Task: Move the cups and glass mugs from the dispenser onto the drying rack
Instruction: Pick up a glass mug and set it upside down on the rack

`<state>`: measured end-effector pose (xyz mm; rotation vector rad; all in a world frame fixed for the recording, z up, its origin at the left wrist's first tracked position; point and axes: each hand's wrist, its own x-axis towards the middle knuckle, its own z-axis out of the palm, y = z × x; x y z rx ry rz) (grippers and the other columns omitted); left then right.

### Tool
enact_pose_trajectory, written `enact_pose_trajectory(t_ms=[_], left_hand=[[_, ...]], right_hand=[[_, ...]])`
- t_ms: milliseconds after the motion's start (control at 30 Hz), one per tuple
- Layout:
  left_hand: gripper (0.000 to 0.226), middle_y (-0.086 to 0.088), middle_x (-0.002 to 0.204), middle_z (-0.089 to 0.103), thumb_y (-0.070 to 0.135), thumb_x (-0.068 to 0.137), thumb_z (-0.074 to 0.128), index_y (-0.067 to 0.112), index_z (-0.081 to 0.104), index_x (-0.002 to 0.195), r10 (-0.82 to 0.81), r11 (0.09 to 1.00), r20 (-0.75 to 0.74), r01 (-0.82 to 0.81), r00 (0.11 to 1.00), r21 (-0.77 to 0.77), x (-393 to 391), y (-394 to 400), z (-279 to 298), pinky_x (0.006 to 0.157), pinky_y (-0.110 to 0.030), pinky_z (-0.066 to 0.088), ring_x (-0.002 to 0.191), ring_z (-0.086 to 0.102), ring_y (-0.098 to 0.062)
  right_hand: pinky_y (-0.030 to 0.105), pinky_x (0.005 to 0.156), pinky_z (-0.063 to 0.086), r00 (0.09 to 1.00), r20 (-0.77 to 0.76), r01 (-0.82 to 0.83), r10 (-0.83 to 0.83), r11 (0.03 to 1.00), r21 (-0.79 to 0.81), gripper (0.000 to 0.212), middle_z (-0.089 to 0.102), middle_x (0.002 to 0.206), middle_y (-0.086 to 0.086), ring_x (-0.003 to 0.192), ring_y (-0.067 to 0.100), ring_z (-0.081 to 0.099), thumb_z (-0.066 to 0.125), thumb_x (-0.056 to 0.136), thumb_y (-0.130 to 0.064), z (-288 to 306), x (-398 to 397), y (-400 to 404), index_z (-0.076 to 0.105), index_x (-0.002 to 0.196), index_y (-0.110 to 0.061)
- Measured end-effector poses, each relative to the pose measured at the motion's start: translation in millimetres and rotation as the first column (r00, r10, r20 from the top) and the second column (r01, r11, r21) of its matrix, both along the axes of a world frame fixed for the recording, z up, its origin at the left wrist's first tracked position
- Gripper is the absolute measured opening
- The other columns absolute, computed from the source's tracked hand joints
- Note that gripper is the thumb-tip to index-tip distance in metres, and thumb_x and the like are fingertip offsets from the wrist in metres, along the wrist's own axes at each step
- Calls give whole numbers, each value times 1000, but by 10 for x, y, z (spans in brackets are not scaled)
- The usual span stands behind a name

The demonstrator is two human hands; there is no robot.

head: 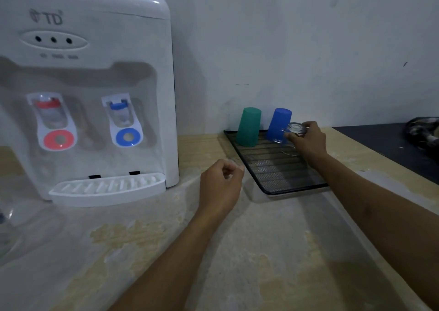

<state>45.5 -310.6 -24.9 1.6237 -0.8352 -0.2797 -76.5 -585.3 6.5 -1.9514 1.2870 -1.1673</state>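
Note:
A black mesh drying rack [280, 172] lies on the counter to the right of the white water dispenser [85, 92]. A green cup [248, 126] and a blue cup [278, 124] stand upside down at the rack's far end. My right hand [308, 142] grips a clear glass mug [293, 134], held upside down over the rack just right of the blue cup; whether its rim touches the mesh I cannot tell. My left hand [221, 184] hovers over the counter left of the rack, fingers loosely curled, holding nothing. The dispenser's drip tray [107, 189] holds nothing.
A dark surface [389, 144] with a blurred dark metallic object [422, 132] lies at the far right. A clear glass item [4, 215] shows partly at the left edge. A pale wall stands behind the worn beige counter [213, 251].

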Motion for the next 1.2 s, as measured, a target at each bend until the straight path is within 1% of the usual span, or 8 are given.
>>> enact_pose_trajectory(t_ms=[167, 567, 633, 733, 833, 933, 1100, 1200], left_hand=[[14, 13, 91, 71, 36, 96, 69, 22, 72, 93, 1, 1000, -2, -1, 1000, 2, -5, 3, 2, 79, -17, 50, 92, 66, -2], [14, 12, 91, 71, 35, 97, 68, 22, 72, 93, -1, 1000, 3, 1, 1000, 2, 6, -8, -8, 82, -19, 52, 93, 66, -3], [14, 13, 91, 71, 36, 97, 68, 23, 71, 93, -2, 1000, 1, 2, 1000, 4, 6, -5, -5, 81, -18, 51, 92, 65, -2], [14, 12, 92, 71, 35, 97, 68, 22, 71, 93, -3, 1000, -3, 3, 1000, 8, 11, 0, -2, 80, -17, 50, 92, 65, -3], [15, 12, 93, 70, 35, 97, 68, 21, 72, 95, -6, 1000, -1, 6, 1000, 12, 18, -4, -2, 79, -16, 49, 92, 65, -2], [14, 12, 93, 70, 35, 97, 68, 22, 72, 95, -5, 1000, -5, 5, 1000, 15, 19, 4, 2, 77, -16, 48, 92, 65, -2], [12, 14, 91, 71, 34, 97, 68, 22, 73, 95, 2, 1000, 15, -3, 1000, 19, 20, 20, 7, 71, -10, 45, 89, 65, 1], [12, 13, 90, 73, 32, 96, 69, 21, 74, 96, 13, 1000, 15, -13, 1000, 11, 22, 23, 6, 70, -10, 46, 86, 66, 3]], right_hand=[[42, 93, 56, 1000, -18, -5, 5, 1000, -11, 68, 66, 130, 20, 108, 29, 65, 86, 83, -31, -11, 14, 9, 52, 136, -7], [33, 84, 49, 998, -57, 12, -12, 1000, 6, 71, 65, 132, 21, 103, 24, 61, 87, 83, -30, -7, 38, -2, 50, 137, -6], [37, 92, 53, 999, -48, 6, -4, 1000, 25, 81, 62, 137, 23, 114, 31, 63, 89, 81, -32, 8, 57, 16, 44, 143, -6], [49, 110, 47, 998, -23, 50, -50, 999, -4, 99, 47, 150, 23, 136, 38, 50, 89, 78, -43, 70, 109, 114, 35, 152, -6], [52, 117, 38, 997, 33, 73, -71, 993, -88, 91, 37, 156, 20, 145, 37, 37, 83, 85, -43, 160, 151, 368, 35, 154, -6], [45, 117, 35, 999, 29, -35, 41, 984, -174, 79, 38, 154, 16, 145, 32, 34, 79, 89, -38, 209, 152, 782, 39, 151, -9], [45, 111, 40, 956, -173, -282, 239, 912, -297, 67, 51, 141, 9, 133, 26, 44, 74, 88, -46, 92, 51, 1464, 51, 143, -15], [45, 114, 37, 934, -246, -336, 258, 867, -367, 66, 54, 141, 8, 136, 24, 45, 66, 87, -52, -96, -37, 1705, 55, 141, -16]])
